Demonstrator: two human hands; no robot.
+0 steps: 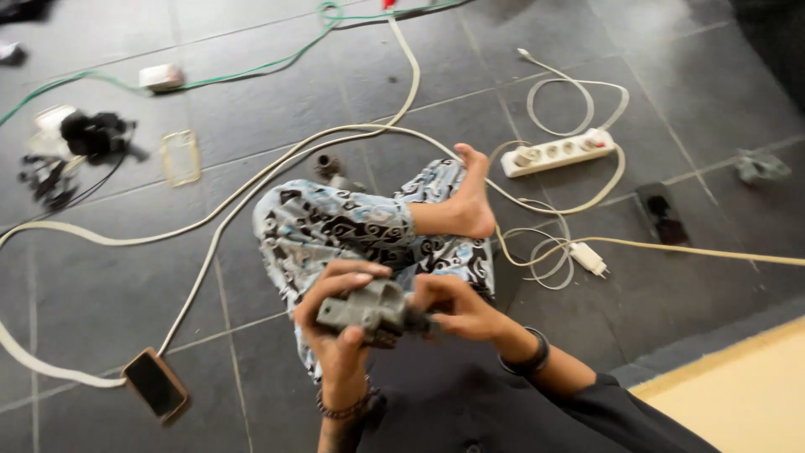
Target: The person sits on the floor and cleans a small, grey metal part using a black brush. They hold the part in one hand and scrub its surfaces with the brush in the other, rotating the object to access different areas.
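I sit cross-legged on a dark tiled floor, in patterned blue and black trousers (pixel 335 226), with one bare foot (pixel 470 197) resting on my knee. My left hand (pixel 335 323) grips a grey, blocky metal part (pixel 369 312) from below and the left. On that part's right end, the fingers of my right hand (pixel 457 306) pinch a dark piece. Both wrists wear dark bands.
A white power strip (pixel 558 153) with a plug and looped white cables lies ahead right. A phone (pixel 155 384) lies at the left, near a thick cream cable. A green cable, a clear phone case (pixel 180 157), black parts (pixel 92 134) and a dark phone (pixel 661 211) lie around.
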